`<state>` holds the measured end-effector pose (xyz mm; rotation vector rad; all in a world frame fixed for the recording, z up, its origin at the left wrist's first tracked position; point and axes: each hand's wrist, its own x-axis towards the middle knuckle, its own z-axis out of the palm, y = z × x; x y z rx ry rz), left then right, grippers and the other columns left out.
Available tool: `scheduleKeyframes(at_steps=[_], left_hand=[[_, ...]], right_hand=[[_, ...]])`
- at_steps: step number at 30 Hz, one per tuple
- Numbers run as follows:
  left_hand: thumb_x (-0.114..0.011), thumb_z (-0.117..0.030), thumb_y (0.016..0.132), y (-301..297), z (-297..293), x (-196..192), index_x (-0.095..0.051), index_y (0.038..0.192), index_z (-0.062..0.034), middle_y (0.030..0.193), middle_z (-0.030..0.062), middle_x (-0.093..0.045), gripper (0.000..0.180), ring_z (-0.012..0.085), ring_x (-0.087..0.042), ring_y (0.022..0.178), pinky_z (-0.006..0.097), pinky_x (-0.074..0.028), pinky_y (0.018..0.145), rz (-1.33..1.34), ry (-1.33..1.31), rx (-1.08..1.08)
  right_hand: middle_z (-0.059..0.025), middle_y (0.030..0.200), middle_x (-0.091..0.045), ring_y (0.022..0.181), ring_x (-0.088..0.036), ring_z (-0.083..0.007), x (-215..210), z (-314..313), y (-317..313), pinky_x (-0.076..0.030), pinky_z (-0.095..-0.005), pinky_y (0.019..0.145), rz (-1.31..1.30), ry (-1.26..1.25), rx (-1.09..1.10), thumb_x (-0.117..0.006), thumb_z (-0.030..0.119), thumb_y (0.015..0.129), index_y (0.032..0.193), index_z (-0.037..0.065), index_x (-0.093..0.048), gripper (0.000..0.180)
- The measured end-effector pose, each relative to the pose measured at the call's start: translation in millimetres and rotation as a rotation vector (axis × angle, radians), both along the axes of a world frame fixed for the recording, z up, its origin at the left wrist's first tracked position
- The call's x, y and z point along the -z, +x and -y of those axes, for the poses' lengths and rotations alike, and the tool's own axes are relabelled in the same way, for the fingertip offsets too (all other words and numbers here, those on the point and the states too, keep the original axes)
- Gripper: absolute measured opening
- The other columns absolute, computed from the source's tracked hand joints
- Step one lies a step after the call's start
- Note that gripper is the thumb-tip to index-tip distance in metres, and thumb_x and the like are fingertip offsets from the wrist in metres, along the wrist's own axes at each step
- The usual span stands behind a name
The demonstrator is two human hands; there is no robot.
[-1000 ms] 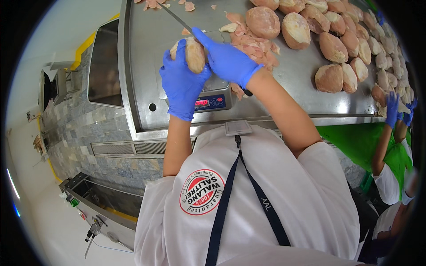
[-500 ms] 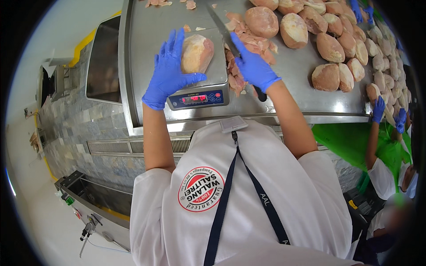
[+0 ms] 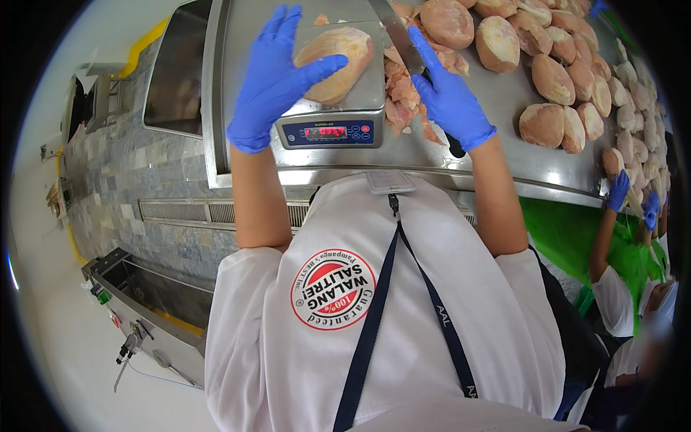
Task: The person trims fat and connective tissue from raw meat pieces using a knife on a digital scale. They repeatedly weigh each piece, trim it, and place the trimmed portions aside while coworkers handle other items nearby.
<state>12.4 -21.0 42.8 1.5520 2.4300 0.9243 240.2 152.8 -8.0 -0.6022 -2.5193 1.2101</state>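
A rounded piece of raw meat (image 3: 345, 59), pale with yellowish fat, rests on the steel pan of a digital scale (image 3: 293, 134) with a lit red display. Beside it is my left hand (image 3: 272, 79) in a blue glove, fingers stretched out and thumb reaching over the meat's near side. Whether the palm touches the meat I cannot tell. My right hand (image 3: 452, 104), also gloved in blue, is closed round the black handle of a knife (image 3: 400, 36), forefinger stretched along it. The blade points away from me over pink meat trimmings (image 3: 400, 86) right of the scale.
The steel table (image 3: 497, 155) has a raised near edge. Many rounded meat pieces (image 3: 553, 79) cover its right side. At the far right a co-worker's gloved hands (image 3: 619, 191) are at the meat, above green sheeting (image 3: 558, 230). A steel trough (image 3: 155, 295) stands lower left.
The whole view has shifted slightly. My left hand has slid a little toward the far left side of the meat, thumb now over it. The knife stays in my right hand.
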Motion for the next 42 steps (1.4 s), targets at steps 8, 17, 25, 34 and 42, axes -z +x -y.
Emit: scheduleKeyframes(at_steps=[8, 17, 25, 34, 42], left_hand=[[-0.08, -0.061, 0.073, 27.0, -26.6, 50.1, -0.046, 0.145, 0.0045, 0.139, 0.0297, -0.054, 0.103, 0.0443, -0.054, 0.127, 0.049, -0.044, 0.107, -0.243, -0.052, -0.057], [-0.08, -0.053, 0.073, 20.9, -35.8, 58.7, -0.052, 0.139, 0.0015, 0.13, 0.0249, -0.06, 0.09, 0.0402, -0.06, 0.117, 0.048, -0.049, 0.099, -0.104, -0.107, -0.145], [-0.08, -0.046, 0.072, 39.1, -36.4, 38.0, -0.051, 0.141, -0.003, 0.131, 0.0217, -0.061, 0.086, 0.039, -0.06, 0.118, 0.046, -0.048, 0.102, -0.079, -0.155, -0.1], [-0.08, -0.04, 0.072, 29.4, -37.8, 43.0, -0.051, 0.141, -0.0034, 0.131, 0.0215, -0.06, 0.084, 0.0388, -0.058, 0.119, 0.046, -0.047, 0.102, 0.027, -0.112, -0.158], [-0.079, -0.044, 0.07, 35.9, -43.1, 48.2, -0.055, 0.136, -0.006, 0.128, 0.0197, -0.061, 0.08, 0.0383, -0.063, 0.11, 0.047, -0.052, 0.094, -0.133, -0.094, -0.127]], right_hand=[[-0.0208, 0.13, -0.063, 0.115, -0.063, -0.0396, 3.1, -1.5, 0.8, -0.05, -0.0426, 0.096, -0.037, 0.11, -0.012, -0.057, 0.012, 0.095, 0.158, 0.02, -0.031, 0.069], [-0.0142, 0.085, -0.069, 0.07, -0.068, -0.0302, -24.8, 12.5, -2.5, -0.054, -0.0418, 0.061, 0.141, 0.15, -0.156, -0.055, 0.005, 0.088, 0.16, 0.029, -0.025, 0.081], [-0.0151, 0.087, -0.065, 0.07, -0.063, -0.0228, 13.0, -4.3, -46.6, -0.053, -0.0377, 0.068, 0.241, -0.009, -0.175, -0.053, 0.005, 0.095, 0.162, 0.022, -0.022, 0.076], [-0.0201, 0.08, -0.066, 0.068, -0.067, -0.035, -0.3, 9.8, -9.8, -0.053, -0.046, 0.064, 0.115, 0.083, -0.079, -0.052, 0.008, 0.094, 0.162, 0.026, -0.017, 0.079], [-0.021, 0.078, -0.066, 0.066, -0.066, -0.0344, -4.5, 14.7, -43.3, -0.052, -0.0461, 0.06, 0.177, 0.055, -0.06, -0.052, 0.002, 0.09, 0.162, 0.023, -0.017, 0.083]])
